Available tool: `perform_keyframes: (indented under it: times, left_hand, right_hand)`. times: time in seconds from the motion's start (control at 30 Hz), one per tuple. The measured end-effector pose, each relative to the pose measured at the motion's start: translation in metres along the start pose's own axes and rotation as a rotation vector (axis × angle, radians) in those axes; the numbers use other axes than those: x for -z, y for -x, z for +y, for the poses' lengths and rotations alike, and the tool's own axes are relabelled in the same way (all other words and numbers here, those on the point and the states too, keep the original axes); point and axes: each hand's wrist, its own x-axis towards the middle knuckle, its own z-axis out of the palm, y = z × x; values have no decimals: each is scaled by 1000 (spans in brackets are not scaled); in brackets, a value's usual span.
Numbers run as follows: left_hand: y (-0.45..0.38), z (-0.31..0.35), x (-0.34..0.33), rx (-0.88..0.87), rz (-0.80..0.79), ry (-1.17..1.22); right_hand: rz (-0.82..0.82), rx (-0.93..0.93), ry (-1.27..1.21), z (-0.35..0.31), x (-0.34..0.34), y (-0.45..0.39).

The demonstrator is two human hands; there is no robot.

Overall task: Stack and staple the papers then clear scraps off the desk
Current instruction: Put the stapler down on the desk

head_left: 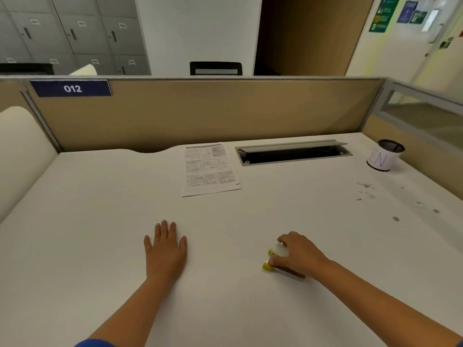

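Observation:
A stack of printed papers [210,169] lies flat at the back middle of the white desk [100,221]. Small grey paper scraps [365,190] are scattered over the right side of the desk. My left hand [165,249] rests flat, palm down, on the desk with fingers together and nothing in it. My right hand [299,254] is curled over a small yellow stapler [269,260] that sits on the desk. Its fingers touch the stapler, and most of the stapler is hidden under the hand.
A mesh pen cup wrapped in white paper [383,156] stands at the back right. An open cable tray slot [293,154] is cut into the desk behind the papers. A tan partition [200,111] walls the back and right.

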Motion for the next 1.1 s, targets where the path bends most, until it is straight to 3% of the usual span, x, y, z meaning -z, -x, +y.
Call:
perform_keyframes:
  times: [0.2, 0.4, 0.6, 0.7, 0.8, 0.9, 0.97, 1.1]
  left_hand:
    - [6, -3, 3, -29, -9, 8]
    - [10, -4, 4, -59, -23, 18]
    - [8, -8, 3, -73, -14, 26]
    - [6, -9, 1, -92, 1, 34]
    - [9, -9, -1, -97, -18, 44]
    - [9, -8, 0, -98, -17, 22]
    - [8, -5, 0, -88, -11, 4]
    - [15, 12, -7, -102, -30, -31]
  right_hand:
    - [41, 12, -47, 3, -6, 23]
    - [35, 41, 106, 1, -12, 38]
    - [113, -55, 11, -4, -18, 42]
    - [104, -220, -357, -7, -19, 45]
    - [-19, -410, -993, -7, -19, 50]
    - [-118, -480, -1547, -12, -10, 51]
    - [-141, -455, -1639, -13, -1, 44]
    - [-138, -388, -1530, -8, 15, 32]
